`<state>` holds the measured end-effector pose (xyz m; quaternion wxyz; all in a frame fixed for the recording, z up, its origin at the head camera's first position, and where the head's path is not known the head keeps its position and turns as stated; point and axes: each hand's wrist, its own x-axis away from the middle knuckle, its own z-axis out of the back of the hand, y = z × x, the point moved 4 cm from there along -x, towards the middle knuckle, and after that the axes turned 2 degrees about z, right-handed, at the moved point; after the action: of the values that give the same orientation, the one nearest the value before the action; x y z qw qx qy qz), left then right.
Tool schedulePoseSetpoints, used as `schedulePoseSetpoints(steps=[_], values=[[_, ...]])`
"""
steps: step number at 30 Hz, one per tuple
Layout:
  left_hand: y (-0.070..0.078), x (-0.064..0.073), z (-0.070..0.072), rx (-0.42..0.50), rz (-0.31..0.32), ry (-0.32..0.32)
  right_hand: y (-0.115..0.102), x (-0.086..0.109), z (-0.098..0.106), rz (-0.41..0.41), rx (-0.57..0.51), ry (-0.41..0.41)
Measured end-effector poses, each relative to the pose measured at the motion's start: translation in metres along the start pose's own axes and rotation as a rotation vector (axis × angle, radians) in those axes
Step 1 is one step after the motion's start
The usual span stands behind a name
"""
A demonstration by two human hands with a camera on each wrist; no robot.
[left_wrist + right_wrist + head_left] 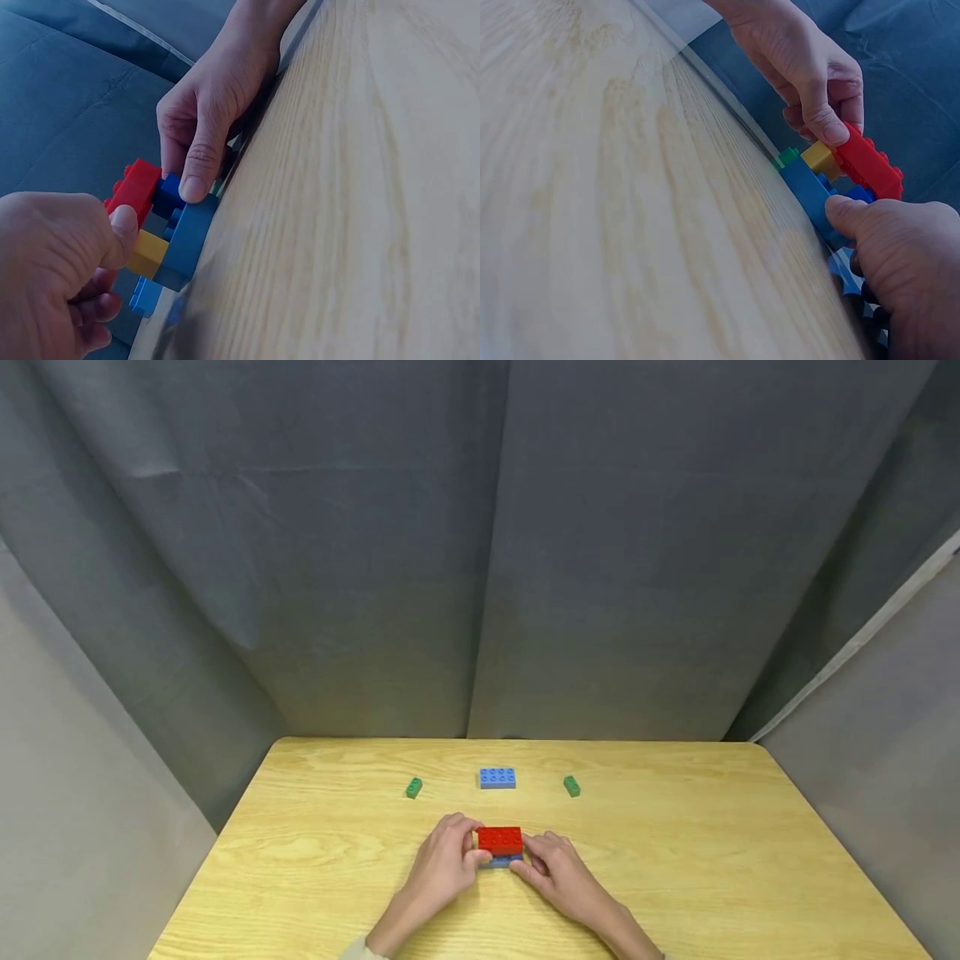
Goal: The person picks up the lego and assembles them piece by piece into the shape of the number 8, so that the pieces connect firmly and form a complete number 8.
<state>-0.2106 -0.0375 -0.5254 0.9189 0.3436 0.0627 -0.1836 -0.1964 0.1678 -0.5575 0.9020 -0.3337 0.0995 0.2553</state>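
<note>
My left hand [444,862] pinches the left end of a red toy brick [500,839]. Below the red brick, a yellow brick [148,253] and a dark blue brick [168,196] stand apart on a lighter blue brick [808,196], which lies on the table. With thumb and fingers my right hand [562,875] holds the right end of the lower blue brick, its thumb also close to the dark blue one. The red brick spans the gap between the yellow and dark blue bricks; whether it is fully seated cannot be told.
On the wooden table [720,843], a loose blue brick [497,779] lies behind the hands. A small green brick [414,788] is to its left and another green brick [572,786] to its right. Grey curtains [375,568] hang beyond the table's back edge.
</note>
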Motion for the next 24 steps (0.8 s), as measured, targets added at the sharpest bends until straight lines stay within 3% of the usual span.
schedulePoseSetpoints(steps=[6,14,19,24], values=[[0.001,-0.001,0.0,-0.004,0.01,-0.003,-0.003,0.001,0.002,0.041,0.004,0.029],[0.002,-0.001,0.0,0.008,0.046,-0.012,-0.001,-0.002,0.001,-0.021,-0.032,-0.026],[0.003,-0.001,-0.001,0.021,0.061,-0.025,-0.003,-0.005,0.009,-0.035,-0.11,-0.001],[0.003,-0.002,-0.001,0.021,0.063,-0.023,-0.006,-0.01,0.018,-0.04,-0.115,0.003]])
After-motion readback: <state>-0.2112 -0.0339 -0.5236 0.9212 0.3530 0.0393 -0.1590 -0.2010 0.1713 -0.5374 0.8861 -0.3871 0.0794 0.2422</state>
